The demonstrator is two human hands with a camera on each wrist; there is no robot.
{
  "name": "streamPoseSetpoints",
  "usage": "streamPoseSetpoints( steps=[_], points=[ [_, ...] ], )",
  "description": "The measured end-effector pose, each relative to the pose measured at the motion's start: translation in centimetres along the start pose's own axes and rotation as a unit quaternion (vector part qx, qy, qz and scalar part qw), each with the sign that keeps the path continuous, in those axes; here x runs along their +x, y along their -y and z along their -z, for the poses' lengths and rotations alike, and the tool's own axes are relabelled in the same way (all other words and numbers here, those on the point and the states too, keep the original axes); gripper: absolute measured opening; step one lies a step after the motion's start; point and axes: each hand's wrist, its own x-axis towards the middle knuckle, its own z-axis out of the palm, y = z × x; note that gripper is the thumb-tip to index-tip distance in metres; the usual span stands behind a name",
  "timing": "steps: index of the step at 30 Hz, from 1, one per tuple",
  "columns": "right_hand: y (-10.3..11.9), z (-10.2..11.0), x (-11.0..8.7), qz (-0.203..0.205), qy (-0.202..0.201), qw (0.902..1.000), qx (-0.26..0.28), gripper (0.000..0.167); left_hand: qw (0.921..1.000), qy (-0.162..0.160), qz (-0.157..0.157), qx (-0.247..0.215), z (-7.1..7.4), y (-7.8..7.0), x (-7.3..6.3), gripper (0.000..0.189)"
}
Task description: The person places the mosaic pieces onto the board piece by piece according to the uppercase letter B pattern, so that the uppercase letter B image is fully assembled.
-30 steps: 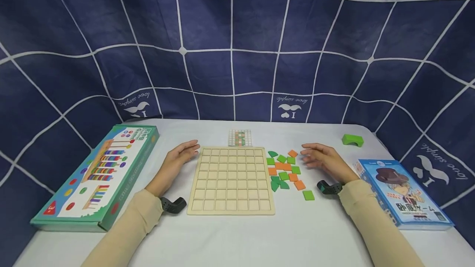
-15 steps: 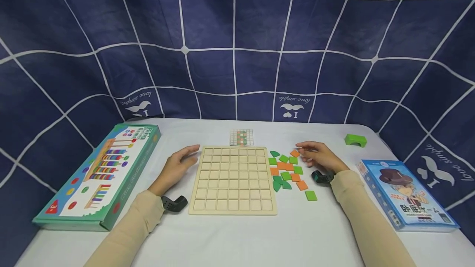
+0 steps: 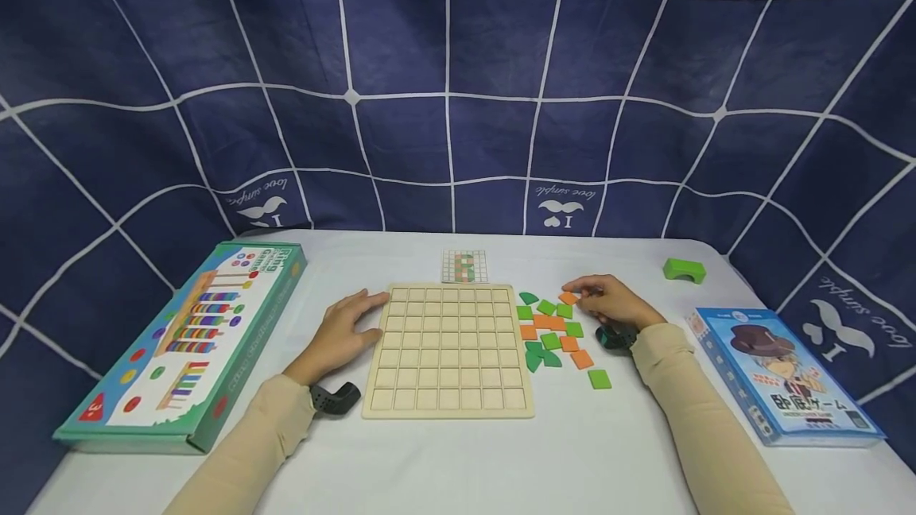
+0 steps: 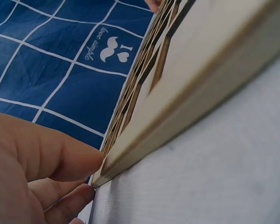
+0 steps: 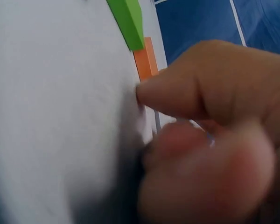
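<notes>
My left hand (image 3: 345, 338) lies at the left side of a wooden grid board (image 3: 449, 417). Its thumb (image 4: 79, 161) touches the board's edge, and its fingers reach the upper left corner. On the other side, my right hand (image 3: 608, 299) pinches an orange square tile (image 3: 568, 298) at the top of a loose group of tiles. In the right wrist view the thumb (image 5: 170, 95) lies against the orange tile's end, close to the tabletop, and partly hides it. Beside the board are green square tiles (image 3: 553, 342), more orange squares (image 3: 549, 323) and dark green leaf-shaped pieces (image 3: 551, 358).
A small pattern card (image 3: 463, 266) lies behind the board. On the left is a green-edged game box (image 3: 182, 348), on the right a blue game box (image 3: 783, 376). A green arch block (image 3: 684, 269) sits at the back right. A dark blue curtain (image 3: 401, 141) hangs behind the table.
My right hand has moved left and its fingers have closed on the orange tile. My left hand has come in to touch the board's edge.
</notes>
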Motion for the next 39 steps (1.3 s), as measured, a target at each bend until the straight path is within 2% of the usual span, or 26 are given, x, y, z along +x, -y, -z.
streamPoseSetpoints(
  steps=[5, 17, 31, 39],
  points=[
    [-0.2, 0.0, -0.3, -0.003, -0.020, 0.9998, 0.007, 0.038, 0.9996, 0.000, -0.025, 0.016, 0.0, -0.1, -0.2, 0.061],
    [-0.1, -0.3, -0.3, -0.023, -0.054, 0.9983, 0.000, 0.033, 0.9991, 0.005, -0.033, 0.027, -0.2, -0.1, -0.3, 0.059],
    [3.5, -1.6, -0.1, -0.020, -0.048, 0.9976, 0.047, 0.039, 0.9987, 0.003, -0.038, 0.035, 0.0, 0.0, -0.5, 0.059],
    [5.7, -3.6, 0.0, -0.029, -0.059, 0.9895, 0.129, 0.043, 0.9988, 0.005, -0.037, 0.032, -0.2, 0.0, -0.3, 0.059]
  ],
)
